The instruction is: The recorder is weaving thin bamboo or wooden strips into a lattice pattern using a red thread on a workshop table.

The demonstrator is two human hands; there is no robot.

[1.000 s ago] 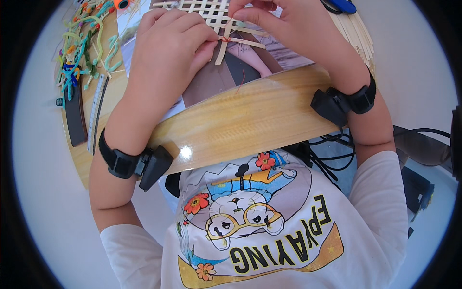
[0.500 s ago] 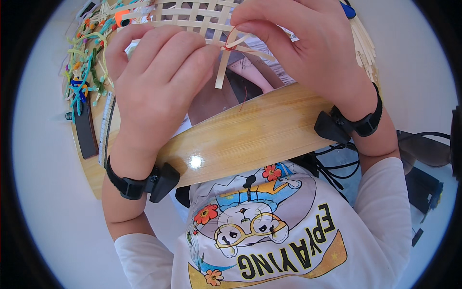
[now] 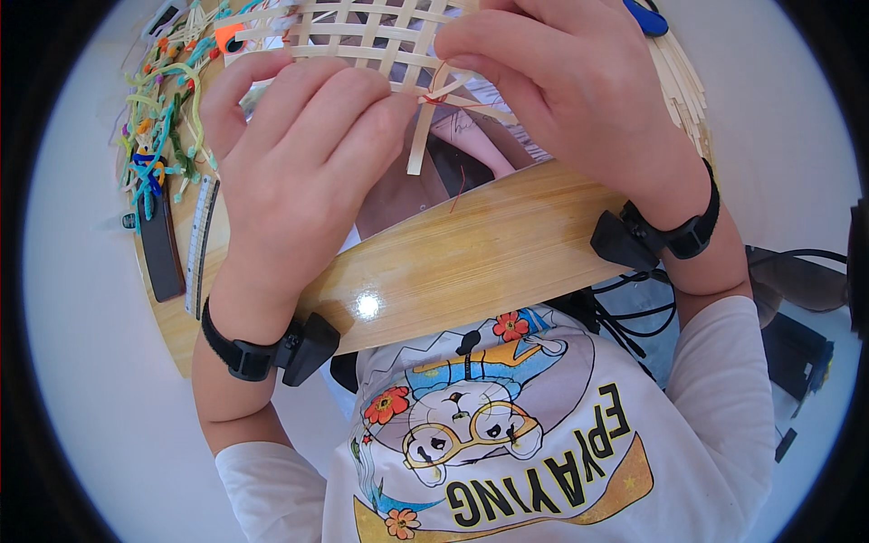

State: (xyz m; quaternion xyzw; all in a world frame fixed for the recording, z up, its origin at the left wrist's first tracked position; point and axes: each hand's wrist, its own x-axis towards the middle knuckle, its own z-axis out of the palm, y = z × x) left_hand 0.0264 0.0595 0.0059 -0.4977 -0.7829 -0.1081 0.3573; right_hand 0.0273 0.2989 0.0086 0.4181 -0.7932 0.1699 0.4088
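A lattice of flat pale bamboo strips (image 3: 417, 149) lies at the top middle, woven with square gaps. Red thread (image 3: 438, 98) is looped round a crossing at its near corner, where one strip points toward me. My left hand (image 3: 303, 149) is closed at the near left edge of the lattice, thumb and forefinger beside the thread-wrapped crossing; its fingertips are partly hidden. Just right of that crossing, my right hand (image 3: 570, 104) pinches the red thread between thumb and forefinger, drawing it up from the loop. A loose thread tail hangs toward the table edge.
Printed sheets (image 3: 389, 199) lie beneath the lattice on the wooden tabletop (image 3: 471, 235). To the left are coloured fuzzy cords (image 3: 167, 118), a ruler (image 3: 201, 244) and a dark bar (image 3: 161, 249). At the right lie loose strips (image 3: 674, 72) and a blue handle (image 3: 647, 16).
The lattice and its thread-wrapped corner have shifted slightly toward me. Both hands keep their pinched poses, and the right fingers stand a little farther from the crossing.
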